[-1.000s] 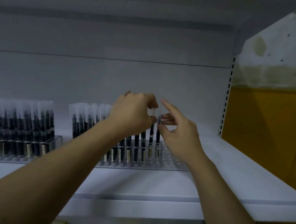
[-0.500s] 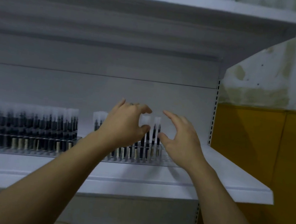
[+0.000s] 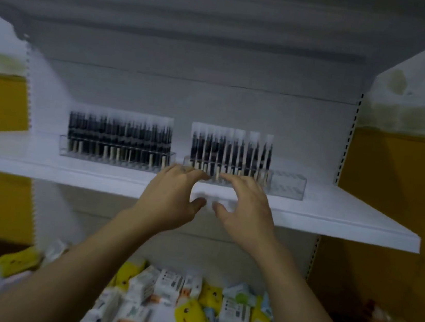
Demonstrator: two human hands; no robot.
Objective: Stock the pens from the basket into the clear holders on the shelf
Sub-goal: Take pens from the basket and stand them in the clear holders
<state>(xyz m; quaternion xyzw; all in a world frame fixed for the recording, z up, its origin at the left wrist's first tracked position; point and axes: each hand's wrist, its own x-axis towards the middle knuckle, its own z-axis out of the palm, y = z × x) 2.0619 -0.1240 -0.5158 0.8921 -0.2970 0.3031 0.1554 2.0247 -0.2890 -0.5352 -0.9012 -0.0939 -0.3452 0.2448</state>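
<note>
Clear plastic, ribbed into sockets, forms the right holder (image 3: 288, 183) at centre frame on the matte white shelf (image 3: 334, 212). Its right end stands bare, and slim dark pens (image 3: 230, 149) with frosted caps fill the rest upright. The left holder (image 3: 63, 145), centre left, looks full. The left hand (image 3: 171, 201) and right hand (image 3: 245, 211) hover at the shelf's front edge, slightly apart, fingers loosely curled, empty. No basket shows. Fresh pens probably want lowering straight into the bare sockets. Glossy packets (image 3: 187, 300) crowd the lower frame.
</note>
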